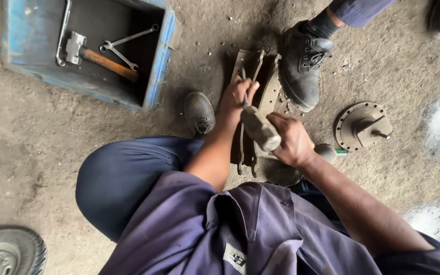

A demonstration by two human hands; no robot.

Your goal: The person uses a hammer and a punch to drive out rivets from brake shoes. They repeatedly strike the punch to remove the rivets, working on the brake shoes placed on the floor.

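A rusty curved brake shoe (262,71) lies on the dirt floor between my feet. My left hand (235,98) holds a thin metal chisel (243,85) upright against the shoe. Gripped in my right hand (292,140) is a hammer, its steel head (259,127) hovering just behind the chisel's top. My left boot (199,112) rests beside the shoe's near left edge.
A blue metal toolbox (161,58) at upper left holds a wooden-handled hammer (98,56) and wrenches (123,46). Another person's black boot (304,63) presses on the shoe's right side. A round hub flange (363,125) lies to the right; a tyre (8,252) sits at bottom left.
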